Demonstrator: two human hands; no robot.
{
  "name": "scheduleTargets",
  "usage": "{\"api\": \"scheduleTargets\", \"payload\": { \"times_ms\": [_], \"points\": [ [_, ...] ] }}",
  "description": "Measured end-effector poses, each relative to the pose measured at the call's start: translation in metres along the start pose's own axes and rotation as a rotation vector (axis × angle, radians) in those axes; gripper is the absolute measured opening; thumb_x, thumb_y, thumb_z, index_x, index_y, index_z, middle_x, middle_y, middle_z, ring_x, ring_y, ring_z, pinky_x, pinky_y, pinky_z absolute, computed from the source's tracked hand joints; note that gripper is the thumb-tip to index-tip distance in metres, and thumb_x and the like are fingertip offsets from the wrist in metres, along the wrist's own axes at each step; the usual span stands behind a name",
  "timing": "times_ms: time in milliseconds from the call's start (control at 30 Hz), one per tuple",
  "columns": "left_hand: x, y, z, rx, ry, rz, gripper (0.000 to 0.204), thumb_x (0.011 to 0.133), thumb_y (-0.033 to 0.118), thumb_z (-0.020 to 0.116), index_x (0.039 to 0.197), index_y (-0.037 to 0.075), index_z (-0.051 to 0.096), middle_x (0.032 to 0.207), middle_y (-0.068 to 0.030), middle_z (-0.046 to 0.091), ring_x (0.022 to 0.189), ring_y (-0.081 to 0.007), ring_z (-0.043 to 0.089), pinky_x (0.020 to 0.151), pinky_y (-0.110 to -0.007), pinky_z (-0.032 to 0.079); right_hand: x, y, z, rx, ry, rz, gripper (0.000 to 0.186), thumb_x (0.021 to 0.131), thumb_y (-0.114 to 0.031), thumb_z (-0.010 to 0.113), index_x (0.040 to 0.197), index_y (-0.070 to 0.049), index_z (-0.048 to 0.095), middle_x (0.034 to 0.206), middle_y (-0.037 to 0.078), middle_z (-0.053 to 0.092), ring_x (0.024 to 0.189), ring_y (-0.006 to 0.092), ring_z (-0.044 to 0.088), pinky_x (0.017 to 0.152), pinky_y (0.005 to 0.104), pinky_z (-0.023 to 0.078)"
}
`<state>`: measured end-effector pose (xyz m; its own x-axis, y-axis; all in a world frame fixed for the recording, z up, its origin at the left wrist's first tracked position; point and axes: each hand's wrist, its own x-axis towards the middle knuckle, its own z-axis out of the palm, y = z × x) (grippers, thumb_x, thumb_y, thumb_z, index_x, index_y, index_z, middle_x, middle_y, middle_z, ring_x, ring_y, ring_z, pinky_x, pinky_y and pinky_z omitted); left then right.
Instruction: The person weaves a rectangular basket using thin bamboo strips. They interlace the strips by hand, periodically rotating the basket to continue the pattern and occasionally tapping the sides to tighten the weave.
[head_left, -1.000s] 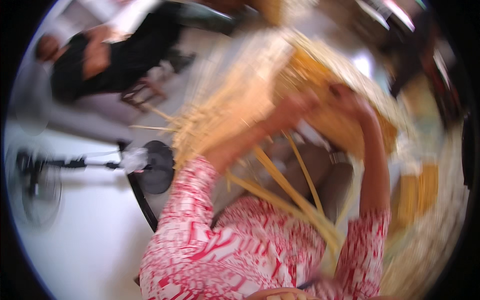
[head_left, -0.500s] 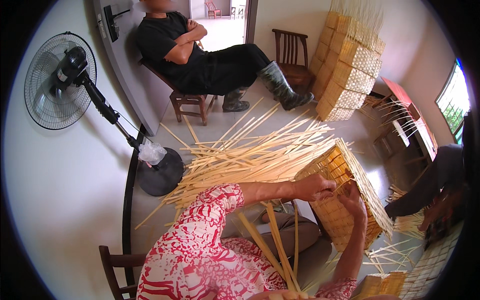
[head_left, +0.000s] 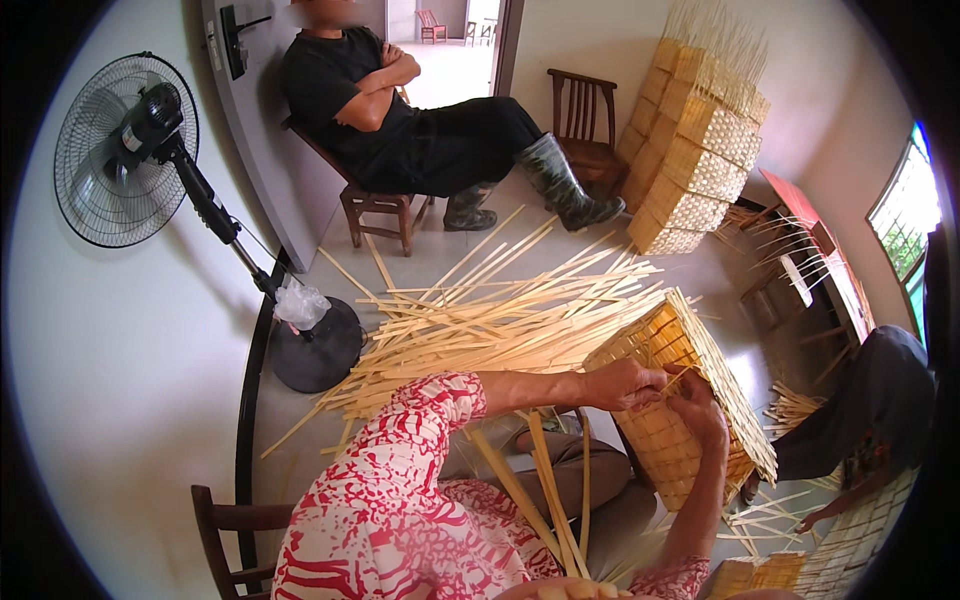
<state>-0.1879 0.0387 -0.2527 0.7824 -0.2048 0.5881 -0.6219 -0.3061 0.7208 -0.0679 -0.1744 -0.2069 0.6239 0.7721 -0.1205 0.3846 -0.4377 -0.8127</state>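
Observation:
A woven bamboo basket [head_left: 668, 452] rests tilted on its side by my knees, its opening turned toward the upper left. Over its near edge my left hand [head_left: 628, 384] is closed, fingertips pinching a thin bamboo strip [head_left: 681, 380]. My right hand [head_left: 698, 408] is closed at the basket's upper wall, with thumb and fingers at the other end of that strip. The right fingertips are partly hidden against the weave. Several loose strips [head_left: 552, 480] lie across my lap, apart from both hands.
A heap of long strips [head_left: 490, 325] covers the floor ahead. A standing fan [head_left: 318, 345] is at left. A person in boots [head_left: 420, 145] sits beyond the heap. Stacked baskets [head_left: 690, 150] stand at back right. Another person's leg [head_left: 850, 400] and hand are at far right.
My hands have shifted slightly at the basket, and the strip between them now shows more plainly. At right, the other person's hand has moved lower. The whole view has shifted slightly.

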Motion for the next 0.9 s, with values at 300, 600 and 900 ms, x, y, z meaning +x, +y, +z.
{"api": "scheduleTargets", "payload": {
  "times_ms": [300,600,900],
  "points": [
    [0.003,-0.023,0.012,0.033,0.107,0.039,0.007,0.096,0.011,0.063,0.099,0.006,0.061,0.085,-0.0129,0.06,0.073,-0.0241,0.066,0.067,-0.038,0.053,0.009,0.005,-0.006,-0.394,-0.004,0.044,0.057,0.094,-0.027,0.07,0.145,-0.005,0.055,0.139,0.016,0.064,0.126,0.0255,0.062,0.107,0.037,0.047],
    [0.013,0.001,0.013,0.145,0.005,-0.054,0.007,0.107,0.009,0.055,0.107,0.003,0.055,0.089,-0.0094,0.074,0.086,-0.0182,0.078,0.071,-0.028,0.061,-0.004,0.001,-0.011,-0.143,-0.066,-0.067,0.059,0.088,-0.015,0.063,0.146,-0.017,0.057,0.132,0.009,0.066,0.119,0.0198,0.059,0.107,0.0336,0.044],
    [0.024,0.002,0.017,0.251,0.097,0.092,0.011,0.106,0.016,0.06,0.107,0.006,0.055,0.089,-0.0079,0.077,0.089,-0.018,0.078,0.069,-0.027,0.059,-0.001,0.007,-0.009,-0.238,-0.013,-0.128,0.063,0.085,-0.018,0.067,0.147,-0.016,0.056,0.128,0.011,0.067,0.113,0.0211,0.062,0.101,0.0359,0.046]
  ]
}}
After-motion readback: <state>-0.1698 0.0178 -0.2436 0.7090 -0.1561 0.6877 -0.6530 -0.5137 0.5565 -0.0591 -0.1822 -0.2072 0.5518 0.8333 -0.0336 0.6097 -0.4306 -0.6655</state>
